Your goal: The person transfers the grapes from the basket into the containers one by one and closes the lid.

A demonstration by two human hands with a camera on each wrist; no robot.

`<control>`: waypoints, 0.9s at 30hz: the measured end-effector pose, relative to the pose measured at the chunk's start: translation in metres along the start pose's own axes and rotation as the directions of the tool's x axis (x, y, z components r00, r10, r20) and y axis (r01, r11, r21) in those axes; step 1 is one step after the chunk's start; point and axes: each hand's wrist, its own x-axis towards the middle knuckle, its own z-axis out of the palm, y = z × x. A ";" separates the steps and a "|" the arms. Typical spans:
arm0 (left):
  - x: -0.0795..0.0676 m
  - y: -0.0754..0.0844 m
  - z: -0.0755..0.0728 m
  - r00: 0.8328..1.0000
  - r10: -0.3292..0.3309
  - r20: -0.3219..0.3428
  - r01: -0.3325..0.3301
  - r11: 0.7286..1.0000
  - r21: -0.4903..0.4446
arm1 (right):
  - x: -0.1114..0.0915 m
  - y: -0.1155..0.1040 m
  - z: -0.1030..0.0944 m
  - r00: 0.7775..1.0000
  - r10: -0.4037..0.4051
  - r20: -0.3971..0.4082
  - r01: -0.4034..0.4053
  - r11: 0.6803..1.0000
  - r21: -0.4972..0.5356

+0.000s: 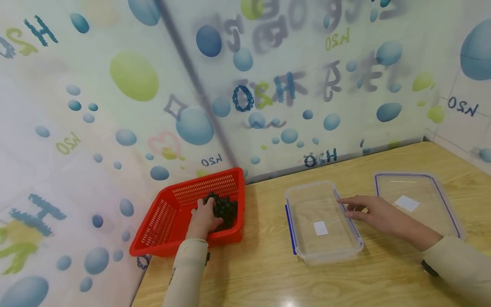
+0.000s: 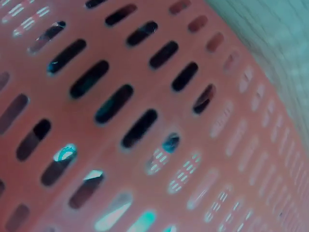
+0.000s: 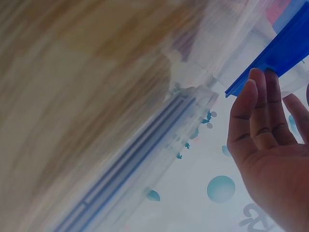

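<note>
In the head view, my left hand (image 1: 204, 216) reaches into the red slotted basket (image 1: 153, 221), fingers spread at the left side of a bunch of dark grapes (image 1: 226, 211). The left wrist view shows the basket's slotted wall (image 2: 159, 96) up close, with dark shapes behind the slots and the hand itself hidden. My right hand (image 1: 370, 212) is at the right side of a clear plastic container (image 1: 307, 217). Its fingers are loosely extended, and the fingertips meet a blue latch flap (image 3: 275, 53) in the right wrist view.
A clear lid (image 1: 422, 192) with a blue seal lies on the wooden table (image 1: 264, 264), right of the container and beside my right forearm. A printed curtain (image 1: 268, 145) rises behind the table and at its left, close to the basket.
</note>
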 end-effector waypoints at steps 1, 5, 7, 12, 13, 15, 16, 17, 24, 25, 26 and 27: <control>-0.001 0.000 0.000 1.000 -0.002 -0.015 0.002 1.000 -0.011 | 0.000 0.000 0.000 1.000 0.004 -0.002 -0.004 1.000 -0.002; -0.002 0.000 -0.003 0.997 -0.019 -0.075 0.014 0.998 -0.062 | 0.000 0.000 0.000 1.000 0.013 -0.003 -0.013 1.000 -0.012; -0.002 0.000 -0.004 0.994 -0.026 -0.105 0.018 0.996 -0.085 | 0.000 0.001 -0.001 1.000 0.017 0.000 -0.017 1.000 -0.007; -0.002 0.001 -0.008 0.986 -0.039 -0.160 0.016 0.990 -0.138 | 0.001 0.003 -0.003 1.000 0.014 0.001 -0.014 1.000 0.004; -0.002 0.001 -0.008 0.984 -0.038 -0.171 0.012 0.989 -0.149 | 0.001 0.003 -0.003 1.000 0.017 -0.001 -0.017 1.000 0.000; -0.004 0.000 -0.008 0.980 -0.036 -0.196 0.002 0.985 -0.172 | 0.001 0.003 -0.003 1.000 0.015 -0.001 -0.015 1.000 -0.002; -0.004 0.000 -0.008 0.977 -0.033 -0.211 -0.006 0.983 -0.181 | 0.001 0.003 -0.003 1.000 0.021 -0.003 -0.021 1.000 -0.003; -0.005 0.000 -0.008 0.974 -0.033 -0.226 -0.012 0.981 -0.195 | 0.002 0.003 -0.003 1.000 0.017 -0.002 -0.017 1.000 -0.004; -0.008 0.000 -0.009 0.953 -0.042 -0.301 -0.034 0.969 -0.243 | 0.001 0.002 -0.001 1.000 0.013 -0.006 -0.013 1.000 -0.010; -0.008 0.000 -0.009 0.952 -0.036 -0.303 -0.039 0.971 -0.236 | 0.001 0.002 -0.001 1.000 0.011 -0.004 -0.011 1.000 -0.009; -0.008 0.000 -0.008 0.953 -0.028 -0.302 -0.043 0.973 -0.225 | 0.001 0.002 -0.001 1.000 0.012 -0.003 -0.012 1.000 -0.009; -0.008 0.001 -0.008 0.954 -0.021 -0.298 -0.045 0.976 -0.215 | 0.001 0.002 -0.001 1.000 0.012 -0.001 -0.012 1.000 -0.008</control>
